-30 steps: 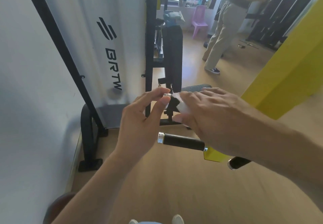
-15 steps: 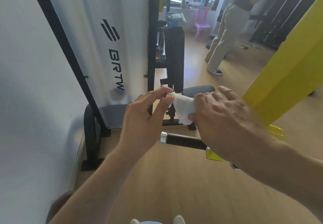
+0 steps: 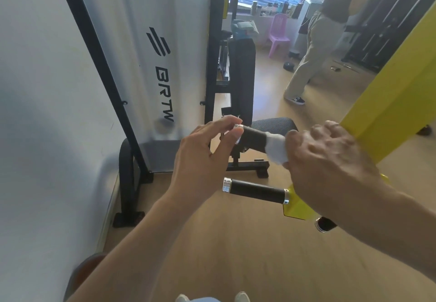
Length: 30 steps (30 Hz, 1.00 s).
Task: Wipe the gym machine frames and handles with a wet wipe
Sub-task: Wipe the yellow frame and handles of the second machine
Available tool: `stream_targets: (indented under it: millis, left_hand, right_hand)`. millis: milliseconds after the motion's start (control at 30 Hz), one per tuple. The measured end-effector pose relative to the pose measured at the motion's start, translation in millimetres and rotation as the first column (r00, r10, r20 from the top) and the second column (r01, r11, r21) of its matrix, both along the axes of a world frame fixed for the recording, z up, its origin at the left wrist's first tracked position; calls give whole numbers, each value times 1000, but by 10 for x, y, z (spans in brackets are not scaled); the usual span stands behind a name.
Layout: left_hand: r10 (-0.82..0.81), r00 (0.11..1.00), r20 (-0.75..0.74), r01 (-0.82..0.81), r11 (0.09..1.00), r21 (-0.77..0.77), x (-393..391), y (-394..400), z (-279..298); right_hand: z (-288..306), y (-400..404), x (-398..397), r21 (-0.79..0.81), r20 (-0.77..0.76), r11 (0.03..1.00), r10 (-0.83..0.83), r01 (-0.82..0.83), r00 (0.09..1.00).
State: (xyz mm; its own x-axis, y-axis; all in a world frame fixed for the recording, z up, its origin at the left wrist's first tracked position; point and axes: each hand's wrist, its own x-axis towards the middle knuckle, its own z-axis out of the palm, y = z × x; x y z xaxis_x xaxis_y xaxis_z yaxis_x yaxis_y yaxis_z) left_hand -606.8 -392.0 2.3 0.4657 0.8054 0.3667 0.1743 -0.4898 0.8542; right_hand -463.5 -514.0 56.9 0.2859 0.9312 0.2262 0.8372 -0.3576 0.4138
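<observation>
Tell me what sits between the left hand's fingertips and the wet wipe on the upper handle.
Head view: a bare stretch of the upper handle's black grip, from the left hand pinching the end cap to the wet wipe under the right hand.

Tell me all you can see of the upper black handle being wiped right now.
The upper black handle is a short, matte, rubbery-looking grip with a shiny silver end cap, lying roughly level and running right toward the yellow frame. The left hand pinches the cap; the right hand wraps the white wet wipe around its inner end.
</observation>
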Motion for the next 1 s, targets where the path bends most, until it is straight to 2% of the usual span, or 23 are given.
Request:
stream_targets:
  millis: [67,167,267,367,467,533,600,700,767,800,867,933,1000]
  left_hand:
    - [4,1000,11,-4,1000,-9,-4,-16,9]
    - [10,999,47,-9,1000,-27,-20,-28,18]
    - [6,999,42,-5,1000,-10,-34,-14,33]
    - [4,1000,14,-4,1000,2,-39,23,15]
    - [-1,1000,7,1,1000,-10,-33,23,12]
    - [-19,1000,1,19,1000,-13,-19,8,17]
    - [-29,1000,-3,29,1000,-9,-15,-6,38]
    - [-31,999,-13,31,999,-17,-4,2,54]
    - [-16,999,-28,16,1000,-8,-5,12,50]
    - [-3,999,-44,3,1000,3,-9,17,52]
    - [25,995,-99,-24,1000,14,-10,9,57]
    - [52,989,-136,-49,999,22,5,-30,66]
    - [60,990,-130,-58,998,15,36,-85,77]
  right_hand:
    - [-4,72,-75,12,-53,1000,8,-7,999]
    - [-17,286,-212,141,-160,979,171,-149,972]
    - [-31,384,-220,174,-201,957,265,-232,943]
    - [0,275,-86,83,-148,978,202,-191,968]
    - [111,72,17,-90,-49,994,50,-54,998]
    - [137,31,52,-140,-17,989,38,-40,999]
    - [107,129,-13,-65,-65,993,96,-100,993]
    - [-9,358,-112,97,-221,968,250,-233,943]
    - [-23,360,-107,99,-168,963,264,-250,950]
    - [10,289,-72,48,-119,974,225,-220,967]
    - [111,79,-5,-185,32,979,95,-87,995]
    - [205,-59,35,-365,179,929,6,61,984]
    - [206,-33,7,-370,195,928,43,33,980]
